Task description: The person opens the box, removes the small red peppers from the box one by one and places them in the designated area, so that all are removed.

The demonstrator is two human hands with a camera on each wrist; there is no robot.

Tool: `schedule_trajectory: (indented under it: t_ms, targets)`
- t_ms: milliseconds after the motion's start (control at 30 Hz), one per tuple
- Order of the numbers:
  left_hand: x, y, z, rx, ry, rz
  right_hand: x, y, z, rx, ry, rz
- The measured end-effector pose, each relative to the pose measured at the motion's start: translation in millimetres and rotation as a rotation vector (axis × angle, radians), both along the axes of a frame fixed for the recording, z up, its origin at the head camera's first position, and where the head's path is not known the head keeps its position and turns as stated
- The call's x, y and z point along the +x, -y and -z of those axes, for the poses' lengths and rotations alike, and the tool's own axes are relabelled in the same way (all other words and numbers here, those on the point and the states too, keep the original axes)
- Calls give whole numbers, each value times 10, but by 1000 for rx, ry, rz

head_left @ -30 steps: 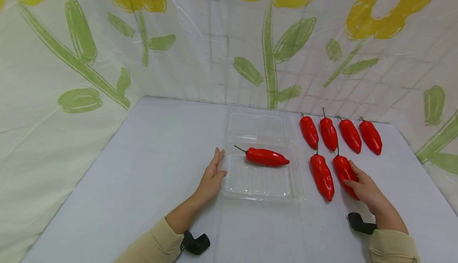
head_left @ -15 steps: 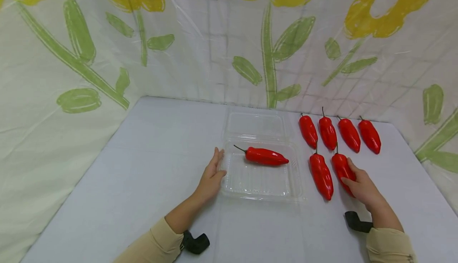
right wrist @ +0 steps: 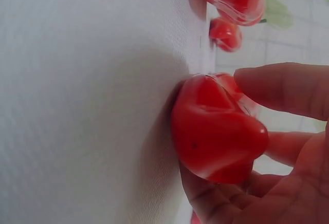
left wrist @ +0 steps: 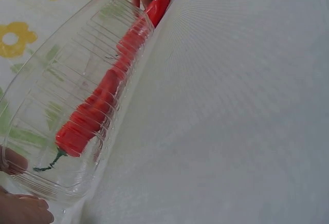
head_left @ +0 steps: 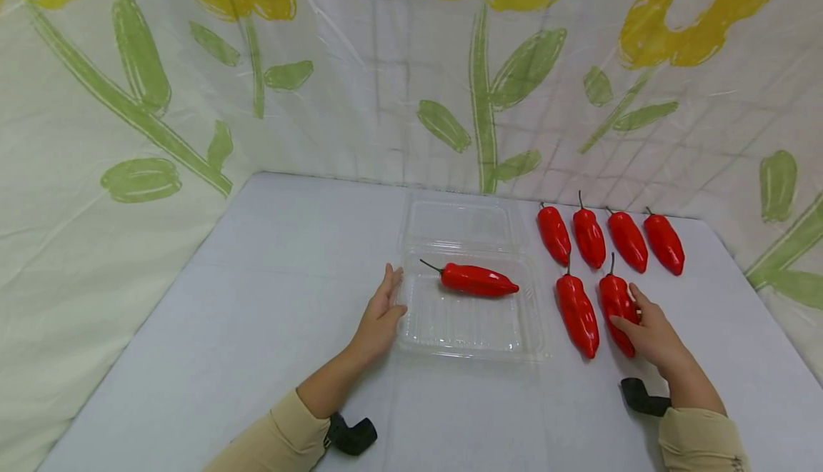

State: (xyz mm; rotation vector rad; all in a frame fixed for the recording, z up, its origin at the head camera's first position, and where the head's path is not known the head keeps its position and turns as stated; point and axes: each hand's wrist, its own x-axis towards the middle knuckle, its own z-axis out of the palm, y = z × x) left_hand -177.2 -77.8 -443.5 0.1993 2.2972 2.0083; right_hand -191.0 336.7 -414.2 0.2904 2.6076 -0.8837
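My right hand [head_left: 654, 333] holds a red chili pepper [head_left: 617, 311] at the right of the table, thumb on one side and fingers curled round the other. In the right wrist view the pepper's blunt tip [right wrist: 221, 136] faces the camera, low over the white surface. My left hand [head_left: 378, 318] rests along the left side of a clear plastic clamshell box [head_left: 463, 347], its fingers straight and its thumb at the rim. One red pepper [head_left: 479, 280] lies crosswise inside the box, its stem to the left. Through the clear wall, that pepper [left wrist: 85, 124] also shows in the left wrist view.
Another red pepper [head_left: 577, 315] lies between the box and my right hand. Several more peppers [head_left: 628, 241] form a row at the back right. The box's lid [head_left: 459, 226] lies folded back behind it. A flower-printed curtain [head_left: 347, 101] hangs along the table's far edge.
The pepper in my right hand has turned slightly, its stem now more upright and a little to the right. My left hand and the box have stayed in place.
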Motion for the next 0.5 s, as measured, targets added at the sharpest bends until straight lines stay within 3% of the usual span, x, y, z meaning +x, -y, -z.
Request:
schedule_trajectory:
  t_ms: [500]
  targets:
    - [-1,-3,-7,-8,-4,-5,12,18,0,0,-11,-4]
